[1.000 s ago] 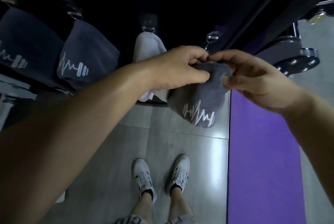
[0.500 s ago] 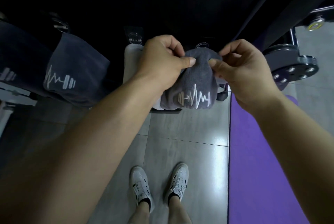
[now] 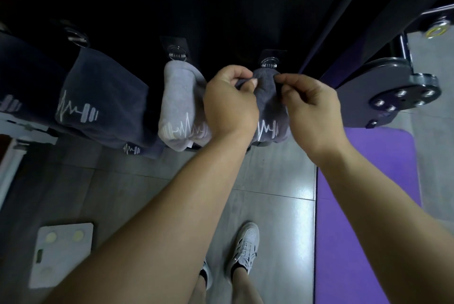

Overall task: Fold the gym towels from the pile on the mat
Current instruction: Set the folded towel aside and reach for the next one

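A folded dark grey towel [image 3: 269, 97] with a white heartbeat logo hangs just below a metal ring hook [image 3: 269, 63] on the black wall. My left hand [image 3: 229, 104] grips its upper left part with thumb and curled fingers. My right hand [image 3: 310, 104] pinches its upper right edge. To the left hangs a light grey towel [image 3: 180, 104] under another ring [image 3: 177, 52], then a navy towel [image 3: 103, 97] with a dumbbell logo. The purple mat [image 3: 363, 205] lies on the floor at the right.
A black weight-machine plate [image 3: 390, 92] with bolts juts out at the right above the mat. A white bathroom scale [image 3: 61, 252] lies on the grey tiled floor at lower left. My white shoes [image 3: 244, 247] stand on the tiles. White furniture edges the far left.
Both hands have carried the dark grey towel up and forward to the ring hook on the wall. The view has shifted, bringing the scale and more hung towels into sight.
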`<state>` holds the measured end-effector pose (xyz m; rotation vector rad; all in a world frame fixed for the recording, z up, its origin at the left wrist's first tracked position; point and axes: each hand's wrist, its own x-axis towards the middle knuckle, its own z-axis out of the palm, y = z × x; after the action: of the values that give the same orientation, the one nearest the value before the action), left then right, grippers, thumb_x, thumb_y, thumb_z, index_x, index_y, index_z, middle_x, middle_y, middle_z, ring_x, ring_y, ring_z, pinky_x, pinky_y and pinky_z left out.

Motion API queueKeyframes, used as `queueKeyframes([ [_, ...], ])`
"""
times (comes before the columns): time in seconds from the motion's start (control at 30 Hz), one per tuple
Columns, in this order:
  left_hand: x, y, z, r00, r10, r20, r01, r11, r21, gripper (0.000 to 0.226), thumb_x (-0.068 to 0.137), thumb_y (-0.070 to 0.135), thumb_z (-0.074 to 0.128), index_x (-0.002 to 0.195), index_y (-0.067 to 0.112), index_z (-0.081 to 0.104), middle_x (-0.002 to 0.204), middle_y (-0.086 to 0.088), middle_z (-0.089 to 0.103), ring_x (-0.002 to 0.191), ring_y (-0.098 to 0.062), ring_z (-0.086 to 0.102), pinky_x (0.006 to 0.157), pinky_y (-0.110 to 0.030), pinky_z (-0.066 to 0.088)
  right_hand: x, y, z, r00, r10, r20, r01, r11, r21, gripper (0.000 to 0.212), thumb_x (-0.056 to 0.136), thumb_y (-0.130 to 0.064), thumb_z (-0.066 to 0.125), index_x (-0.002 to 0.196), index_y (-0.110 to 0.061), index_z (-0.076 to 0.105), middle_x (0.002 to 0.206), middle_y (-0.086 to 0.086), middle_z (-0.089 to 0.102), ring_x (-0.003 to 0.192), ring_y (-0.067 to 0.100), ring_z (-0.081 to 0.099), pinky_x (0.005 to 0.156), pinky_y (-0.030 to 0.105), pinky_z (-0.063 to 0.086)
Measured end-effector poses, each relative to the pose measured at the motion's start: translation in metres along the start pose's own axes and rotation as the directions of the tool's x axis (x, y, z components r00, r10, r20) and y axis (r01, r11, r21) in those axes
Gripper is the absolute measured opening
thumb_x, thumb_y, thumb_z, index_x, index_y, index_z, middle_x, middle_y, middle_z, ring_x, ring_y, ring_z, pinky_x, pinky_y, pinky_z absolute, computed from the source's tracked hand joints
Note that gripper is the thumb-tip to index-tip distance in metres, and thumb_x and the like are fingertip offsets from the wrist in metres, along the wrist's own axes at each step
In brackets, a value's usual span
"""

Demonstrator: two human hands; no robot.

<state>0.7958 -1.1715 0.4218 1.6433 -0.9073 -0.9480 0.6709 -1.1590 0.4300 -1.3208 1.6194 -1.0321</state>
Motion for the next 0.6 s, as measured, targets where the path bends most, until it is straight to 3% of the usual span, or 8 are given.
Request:
queueKeyframes([
  [0.07,0.000,-0.002,0.002,1.000,0.026,-0.004,-0.026,0.999,0.024,0.016,0.092,0.006,0.069,0.088,0.022,0.068,0.078,0.013,0.069,0.078,0.002,0.067,0.077,-0.020,0.055,-0.004,0.002,0.002,0.999,-0.046,0.014,0.046,0.998,-0.050,0.029,0.100,-0.014,0.051,0.118,-0.022,0.072,0.119,-0.005,0.068,0.113,0.003,0.062,0.099,0.026,0.051],
  [0.13,-0.003,-0.004,0.000,0.995,0.096,0.016,-0.097,0.984,0.152,0.010,0.095,0.016,0.066,0.095,0.024,0.071,0.091,0.010,0.068,0.091,-0.005,0.066,0.083,-0.025,0.053,-0.007,0.004,0.003,0.994,-0.102,0.032,0.105,0.989,-0.107,0.029,0.102,-0.017,0.050,0.123,-0.020,0.070,0.121,-0.007,0.063,0.114,-0.004,0.057,0.097,0.015,0.045],
  [0.2,-0.012,-0.008,-0.005,0.975,0.215,0.063,-0.222,0.882,0.416,0.019,0.098,0.024,0.059,0.111,0.025,0.074,0.115,0.003,0.061,0.110,-0.014,0.054,0.088,-0.024,0.045,-0.008,0.005,0.002,0.988,-0.141,0.057,0.149,0.974,-0.171,0.030,0.103,-0.019,0.051,0.128,-0.019,0.068,0.123,-0.007,0.057,0.109,-0.015,0.051,0.091,0.003,0.038],
  [0.27,-0.022,-0.009,-0.012,0.926,0.343,0.155,-0.367,0.726,0.582,0.032,0.099,0.027,0.054,0.126,0.019,0.070,0.127,-0.002,0.053,0.119,-0.020,0.044,0.089,-0.029,0.044,-0.008,0.009,-0.001,0.982,-0.167,0.086,0.182,0.959,-0.219,0.031,0.104,-0.021,0.052,0.132,-0.018,0.064,0.125,-0.006,0.049,0.106,-0.017,0.049,0.088,0.001,0.038],
  [0.33,-0.029,-0.009,-0.018,0.882,0.381,0.279,-0.470,0.658,0.589,0.042,0.101,0.028,0.050,0.140,0.014,0.059,0.132,-0.003,0.051,0.120,-0.021,0.046,0.091,-0.036,0.049,-0.009,0.013,-0.004,0.973,-0.204,0.105,0.224,0.941,-0.254,0.033,0.102,-0.023,0.055,0.134,-0.018,0.062,0.125,-0.006,0.040,0.106,-0.006,0.054,0.087,0.006,0.044],
  [0.47,-0.029,-0.010,-0.024,0.862,0.303,0.407,-0.492,0.694,0.525,0.056,0.104,0.029,0.043,0.157,0.025,0.027,0.145,0.002,0.047,0.126,-0.018,0.050,0.091,-0.036,0.050,-0.004,0.020,-0.012,0.923,-0.330,0.199,0.377,0.879,-0.292,0.041,0.098,-0.019,0.061,0.139,-0.018,0.056,0.123,-0.002,0.042,0.106,0.014,0.059,0.094,0.019,0.051],
  [0.6,-0.028,-0.020,-0.023,0.836,0.337,0.432,-0.541,0.637,0.549,0.054,0.105,0.030,0.040,0.157,0.019,0.030,0.148,0.000,0.047,0.135,-0.018,0.042,0.106,-0.043,0.045,0.004,0.031,-0.015,0.884,-0.359,0.298,0.446,0.839,-0.312,0.047,0.100,-0.024,0.056,0.146,-0.020,0.050,0.122,0.004,0.045,0.113,0.018,0.052,0.101,0.028,0.047],
])
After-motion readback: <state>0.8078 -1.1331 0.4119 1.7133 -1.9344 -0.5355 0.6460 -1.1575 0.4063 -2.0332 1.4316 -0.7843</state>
